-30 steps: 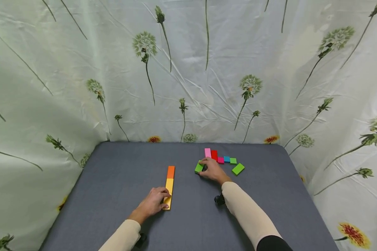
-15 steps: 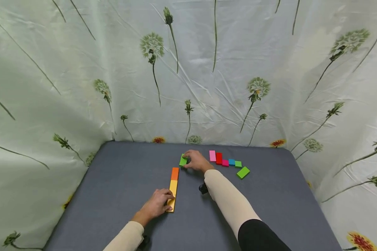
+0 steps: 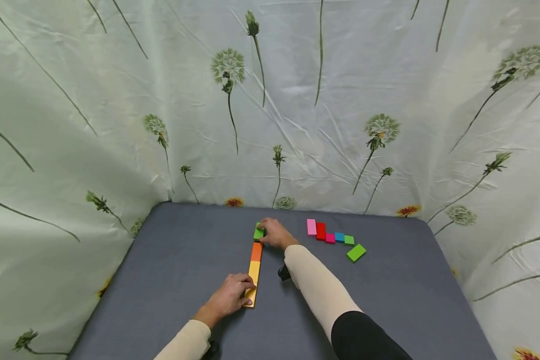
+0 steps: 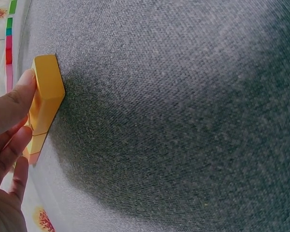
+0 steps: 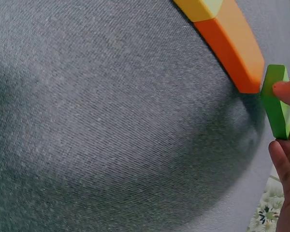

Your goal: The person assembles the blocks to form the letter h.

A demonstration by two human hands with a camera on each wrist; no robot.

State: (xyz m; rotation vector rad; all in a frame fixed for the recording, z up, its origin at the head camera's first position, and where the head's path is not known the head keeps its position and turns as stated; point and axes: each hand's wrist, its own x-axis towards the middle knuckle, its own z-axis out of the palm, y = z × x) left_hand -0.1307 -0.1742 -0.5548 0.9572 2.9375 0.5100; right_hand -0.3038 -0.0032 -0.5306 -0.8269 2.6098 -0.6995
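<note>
My right hand (image 3: pixel 276 233) pinches a green block (image 3: pixel 258 233) between thumb and fingers, just past the far end of a straight row. That row runs away from me: an amber block (image 3: pixel 249 300) nearest, a yellow block (image 3: pixel 254 271) in the middle, an orange block (image 3: pixel 256 252) farthest. In the right wrist view the green block (image 5: pixel 275 111) appears very close to the orange block's end (image 5: pixel 237 53); whether they touch, I cannot tell. At the near end, my left hand (image 3: pixel 228 296) holds the amber block (image 4: pixel 49 77) by its sides, thumb on the near side, and partly covers it.
Right of the row lie a pink block (image 3: pixel 312 227), a red block (image 3: pixel 321 231), small magenta (image 3: pixel 330 238), blue (image 3: pixel 339 237) and green (image 3: pixel 349 240) blocks, and a larger green block (image 3: pixel 356 253). A flowered curtain (image 3: pixel 270 120) hangs behind the grey table (image 3: pixel 184 250).
My right hand has carried the green block left from beside the pink block to the row's far end, turning it into line. The left hand stays on the amber block. The head view has shifted slightly.
</note>
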